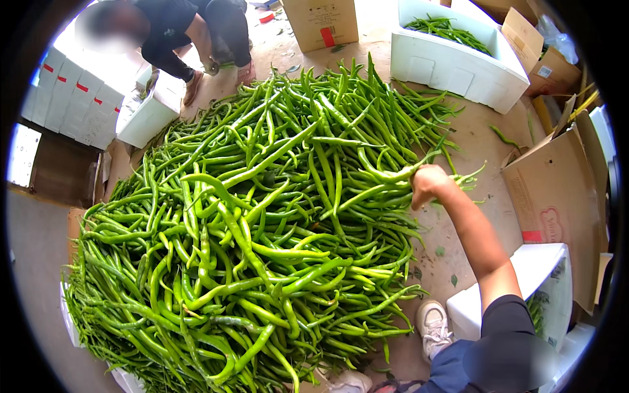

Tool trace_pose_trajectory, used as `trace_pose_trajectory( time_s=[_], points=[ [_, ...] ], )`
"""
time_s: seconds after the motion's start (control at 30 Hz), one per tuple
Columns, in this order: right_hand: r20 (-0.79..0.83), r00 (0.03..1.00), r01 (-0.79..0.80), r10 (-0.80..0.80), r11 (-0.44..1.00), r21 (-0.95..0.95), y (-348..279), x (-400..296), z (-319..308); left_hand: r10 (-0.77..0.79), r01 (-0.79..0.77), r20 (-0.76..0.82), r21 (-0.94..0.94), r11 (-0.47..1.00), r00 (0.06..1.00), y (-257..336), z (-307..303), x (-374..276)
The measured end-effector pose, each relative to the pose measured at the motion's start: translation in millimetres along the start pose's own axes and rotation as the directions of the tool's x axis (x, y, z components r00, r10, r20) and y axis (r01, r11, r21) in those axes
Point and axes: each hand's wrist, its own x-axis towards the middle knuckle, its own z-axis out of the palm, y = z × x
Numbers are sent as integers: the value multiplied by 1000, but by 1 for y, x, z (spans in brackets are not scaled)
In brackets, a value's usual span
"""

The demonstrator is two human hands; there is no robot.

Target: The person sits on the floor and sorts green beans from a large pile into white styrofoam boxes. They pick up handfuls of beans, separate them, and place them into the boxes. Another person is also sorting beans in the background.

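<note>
A large heap of long green chili peppers (255, 211) lies on the floor before me. At its right edge my right hand (428, 185) is closed around a few of these peppers. Some of them stretch left from the fist over the heap, and thin ends show on its right side. Inside the fist the peppers are hidden by my fingers. My left hand is out of view. Below the reaching arm, a white shoe (432, 326) rests on the floor beside the heap.
A crouching co-worker (169, 34) is at upper left, near a white foam box (152, 118). Another foam box (432, 69) at upper right holds peppers, as does one at lower right (471, 307). Cardboard boxes stand at the back (319, 24) and right (555, 182).
</note>
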Motion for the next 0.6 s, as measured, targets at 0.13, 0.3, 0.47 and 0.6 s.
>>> trace_pose_trajectory(
  time_s=[0.13,0.3,0.47,0.6],
  points=[
    [100,990,-86,98,989,-125,-14,-6,-27,-18,14,39,90,996,999,-46,60,-56],
    [103,988,-70,113,935,-349,-54,-39,-108,62,-63,-63,-11,998,996,-6,21,-41],
    [79,979,-111,187,818,-565,-95,-96,-186,173,-188,-173,-74,979,970,14,-1,-49],
    [-171,983,-135,64,884,-448,-99,-145,-169,243,-266,-202,-90,960,949,9,1,-69]
  ],
)
